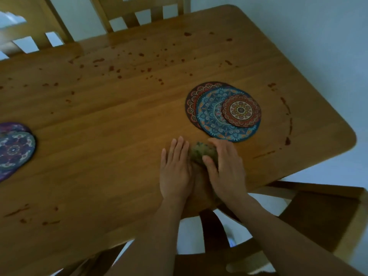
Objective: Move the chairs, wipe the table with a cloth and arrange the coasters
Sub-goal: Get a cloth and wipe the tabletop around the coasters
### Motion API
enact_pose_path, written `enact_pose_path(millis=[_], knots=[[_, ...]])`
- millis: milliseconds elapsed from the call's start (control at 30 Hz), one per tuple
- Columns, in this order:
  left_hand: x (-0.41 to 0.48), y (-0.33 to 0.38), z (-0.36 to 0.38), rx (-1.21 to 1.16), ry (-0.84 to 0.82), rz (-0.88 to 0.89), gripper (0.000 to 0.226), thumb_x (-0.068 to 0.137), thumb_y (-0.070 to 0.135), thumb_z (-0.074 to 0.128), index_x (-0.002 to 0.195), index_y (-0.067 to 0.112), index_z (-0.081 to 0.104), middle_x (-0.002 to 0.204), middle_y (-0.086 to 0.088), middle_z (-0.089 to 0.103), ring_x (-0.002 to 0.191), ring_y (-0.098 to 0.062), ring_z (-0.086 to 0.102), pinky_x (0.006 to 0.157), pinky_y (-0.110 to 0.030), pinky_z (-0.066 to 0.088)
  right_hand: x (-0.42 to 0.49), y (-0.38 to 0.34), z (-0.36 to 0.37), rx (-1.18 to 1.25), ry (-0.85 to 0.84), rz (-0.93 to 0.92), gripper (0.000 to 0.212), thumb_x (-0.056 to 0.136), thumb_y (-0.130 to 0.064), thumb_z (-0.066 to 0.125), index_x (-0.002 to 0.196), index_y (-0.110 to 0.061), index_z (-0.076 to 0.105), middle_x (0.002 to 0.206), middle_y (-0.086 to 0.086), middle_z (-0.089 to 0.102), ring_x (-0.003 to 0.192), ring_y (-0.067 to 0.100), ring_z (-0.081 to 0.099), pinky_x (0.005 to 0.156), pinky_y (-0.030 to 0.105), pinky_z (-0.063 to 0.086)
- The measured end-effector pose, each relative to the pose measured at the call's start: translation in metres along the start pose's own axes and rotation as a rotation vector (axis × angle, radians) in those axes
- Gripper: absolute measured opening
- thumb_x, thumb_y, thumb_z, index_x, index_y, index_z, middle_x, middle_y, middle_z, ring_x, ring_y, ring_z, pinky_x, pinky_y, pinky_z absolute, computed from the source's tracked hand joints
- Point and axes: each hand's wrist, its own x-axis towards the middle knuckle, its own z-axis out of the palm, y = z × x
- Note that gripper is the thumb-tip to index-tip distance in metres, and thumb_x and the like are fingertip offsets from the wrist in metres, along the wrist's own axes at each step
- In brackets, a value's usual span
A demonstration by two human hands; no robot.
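Note:
A wooden table (123, 120) fills the view, speckled with dark red spots and streaks. A greenish crumpled cloth (201, 154) lies near the front edge. My right hand (225, 168) presses on it with fingers curled over it. My left hand (175, 168) lies flat on the table, fingers together, touching the cloth's left side. Just beyond the hands sits a pile of three round patterned coasters (223, 112): a small red one on a blue one on a dark red one. More purple and blue coasters (14, 150) overlap at the left edge.
Two wooden chairs (127, 14) stand at the table's far side, their backs against its edge. Another chair (318, 218) stands at the near right, turned away from the table. The floor around is pale. A curved red streak (288, 120) runs by the right corner.

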Motion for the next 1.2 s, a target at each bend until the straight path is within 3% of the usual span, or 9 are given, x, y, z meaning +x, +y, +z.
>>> enact_pose_path(millis=[133,233,433,533,633,833,967,1133,1200], knots=[[0.000,0.003,-0.003,0.027,-0.009,-0.013,0.057,0.094,0.027,0.024,0.148,0.016,0.041,0.158,0.000,0.031,0.148,-0.017,0.021,0.120,-0.044,0.017,-0.006,0.016,0.007,-0.107,-0.303,-0.257,0.018,0.087,-0.011,0.053,0.101,-0.017,0.061,0.114,0.006,0.053,0.100,0.023,0.046,0.082,0.041,0.045],[0.001,0.006,-0.004,0.029,0.011,-0.038,0.053,0.098,0.028,0.024,0.146,0.017,0.043,0.157,0.002,0.034,0.147,-0.015,0.023,0.120,-0.042,0.018,0.011,0.042,-0.013,-0.022,-0.418,-0.278,0.018,0.084,-0.001,0.057,0.096,-0.013,0.064,0.110,0.005,0.051,0.099,0.019,0.041,0.083,0.036,0.042],[0.001,0.011,-0.005,0.059,0.020,-0.064,0.053,0.100,0.032,0.022,0.147,0.018,0.041,0.158,0.004,0.032,0.147,-0.013,0.022,0.121,-0.040,0.016,0.028,0.099,-0.061,-0.074,-0.212,0.008,0.019,0.086,0.002,0.059,0.099,-0.009,0.064,0.111,0.009,0.046,0.103,0.022,0.038,0.084,0.030,0.033],[0.000,0.013,-0.006,0.069,0.017,-0.076,0.053,0.100,0.032,0.022,0.148,0.019,0.041,0.158,0.004,0.032,0.147,-0.012,0.022,0.121,-0.040,0.015,0.016,0.090,-0.046,-0.088,-0.048,0.133,0.021,0.083,0.003,0.058,0.099,-0.010,0.062,0.113,0.013,0.046,0.105,0.030,0.040,0.086,0.040,0.037],[0.001,0.012,-0.004,0.070,0.016,-0.079,0.051,0.100,0.030,0.026,0.147,0.019,0.041,0.158,0.004,0.032,0.147,-0.012,0.022,0.121,-0.041,0.016,0.003,0.065,-0.025,-0.072,-0.029,0.094,0.020,0.082,-0.004,0.056,0.100,-0.011,0.061,0.114,0.013,0.047,0.105,0.032,0.041,0.084,0.043,0.038],[0.002,0.009,-0.001,0.082,0.005,-0.072,0.051,0.100,0.028,0.025,0.148,0.018,0.040,0.159,0.003,0.030,0.148,-0.013,0.020,0.121,-0.041,0.015,-0.017,0.025,-0.009,-0.075,-0.412,-0.202,0.051,0.078,-0.026,0.037,0.123,-0.018,0.058,0.137,0.009,0.043,0.125,0.028,0.035,0.096,0.044,0.036],[0.001,0.012,-0.002,0.060,0.018,-0.067,0.056,0.098,0.031,0.019,0.147,0.017,0.042,0.158,0.002,0.033,0.148,-0.015,0.022,0.121,-0.042,0.015,-0.002,0.045,-0.034,-0.133,-0.583,-0.377,0.052,0.085,-0.022,0.046,0.136,-0.026,0.053,0.146,0.002,0.038,0.129,0.025,0.033,0.103,0.041,0.035],[0.007,0.038,0.005,-0.121,0.132,-0.176,0.050,0.094,0.024,0.042,0.144,0.014,0.045,0.155,-0.003,0.037,0.144,-0.020,0.030,0.120,-0.042,0.016,0.030,0.070,-0.072,-0.172,-0.636,-0.199,0.052,0.087,-0.019,0.066,0.136,-0.031,0.051,0.137,-0.003,0.033,0.121,0.015,0.028,0.106,0.032,0.033],[0.012,0.065,0.011,-0.191,0.147,-0.133,0.052,0.094,0.021,0.047,0.145,0.014,0.043,0.156,-0.002,0.034,0.144,-0.018,0.030,0.121,-0.042,0.015,0.043,0.078,-0.086,-0.216,-0.683,-0.136,0.058,0.084,-0.021,0.071,0.136,-0.030,0.048,0.135,-0.002,0.031,0.121,0.015,0.026,0.104,0.030,0.032]])
